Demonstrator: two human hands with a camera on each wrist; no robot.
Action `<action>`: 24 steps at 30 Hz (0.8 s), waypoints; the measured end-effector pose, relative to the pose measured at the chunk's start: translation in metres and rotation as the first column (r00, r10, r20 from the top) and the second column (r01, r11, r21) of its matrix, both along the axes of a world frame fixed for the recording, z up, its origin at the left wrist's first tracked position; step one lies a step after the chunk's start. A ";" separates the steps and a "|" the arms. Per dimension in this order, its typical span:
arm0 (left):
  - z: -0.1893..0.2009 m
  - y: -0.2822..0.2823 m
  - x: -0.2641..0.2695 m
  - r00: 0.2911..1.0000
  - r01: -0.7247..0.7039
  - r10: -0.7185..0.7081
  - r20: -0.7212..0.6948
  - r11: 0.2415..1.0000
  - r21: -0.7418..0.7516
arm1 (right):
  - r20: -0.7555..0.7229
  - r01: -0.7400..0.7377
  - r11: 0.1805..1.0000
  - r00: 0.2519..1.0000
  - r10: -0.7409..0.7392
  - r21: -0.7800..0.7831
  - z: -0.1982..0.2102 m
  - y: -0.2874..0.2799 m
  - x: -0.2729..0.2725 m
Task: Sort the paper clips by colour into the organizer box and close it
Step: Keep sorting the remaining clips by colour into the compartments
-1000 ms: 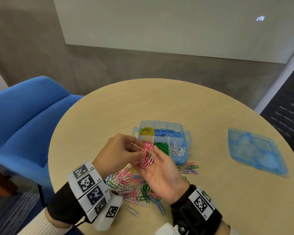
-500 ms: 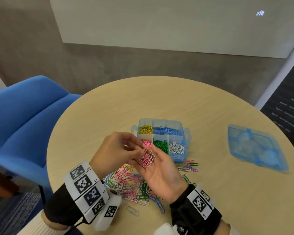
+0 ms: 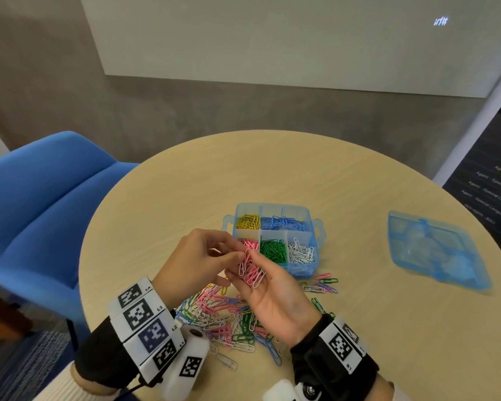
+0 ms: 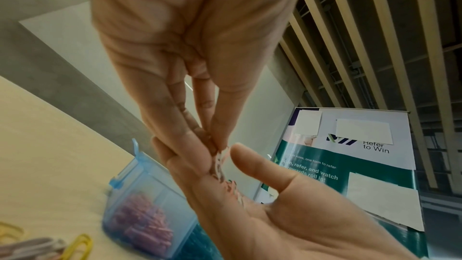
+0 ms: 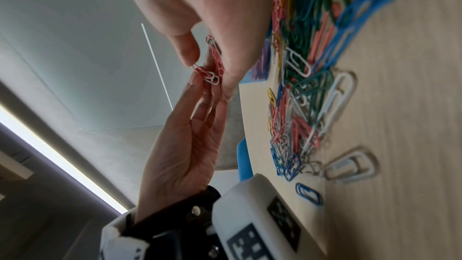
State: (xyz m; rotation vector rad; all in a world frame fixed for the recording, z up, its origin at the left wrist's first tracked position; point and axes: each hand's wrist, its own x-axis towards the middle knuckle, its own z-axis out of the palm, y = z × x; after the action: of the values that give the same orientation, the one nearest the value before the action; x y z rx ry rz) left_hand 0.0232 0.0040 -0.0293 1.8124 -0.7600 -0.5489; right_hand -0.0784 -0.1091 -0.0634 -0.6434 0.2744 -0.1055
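Round table (image 3: 359, 328): mixed clip pile (image 3: 223, 316) lying near edge. Right hand (image 3: 275, 296) cupping pink clips (image 3: 252, 273) palm-up; left hand (image 3: 197, 261) pinching them. Organizer box (image 3: 304, 267) sitting uncovered, lid (image 3: 434, 250) lying well apart, appearing in head view only. Banner (image 4: 350, 165) showing in left wrist view only.

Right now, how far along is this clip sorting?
Partly done. The box already holds yellow, blue, pink, green and white clips in separate compartments. In hand: the right hand lies palm up with a pink and white bunch, which the left hand fingers pinch at. Left: the mixed pile by the wrists, a few strays beside the box, and the lid, lying apart to the right.
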 end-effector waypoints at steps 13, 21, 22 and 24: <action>0.004 0.001 -0.004 0.998 -0.021 0.020 0.056 0.999 0.024 | -0.085 0.096 0.995 0.991 -0.099 -0.036 -0.001 0.001 0.000; 0.006 0.003 -0.004 0.997 -0.037 0.035 0.062 0.999 0.030 | -0.069 0.115 0.991 0.990 -0.120 -0.075 0.000 0.002 0.000; 0.006 0.003 -0.004 0.998 -0.032 0.030 0.058 0.999 0.035 | -0.069 0.124 0.990 0.989 -0.129 -0.073 0.000 0.001 0.001; 0.006 0.003 -0.006 0.999 -0.019 0.017 0.046 0.999 0.045 | -0.080 0.152 0.985 0.984 -0.159 -0.083 -0.002 0.000 0.001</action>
State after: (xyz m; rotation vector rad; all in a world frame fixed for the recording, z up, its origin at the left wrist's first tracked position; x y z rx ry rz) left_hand 0.0175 0.0069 -0.0231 1.8771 -0.7673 -0.5182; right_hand -0.0775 -0.1088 -0.0650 -0.7037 0.4059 -0.2395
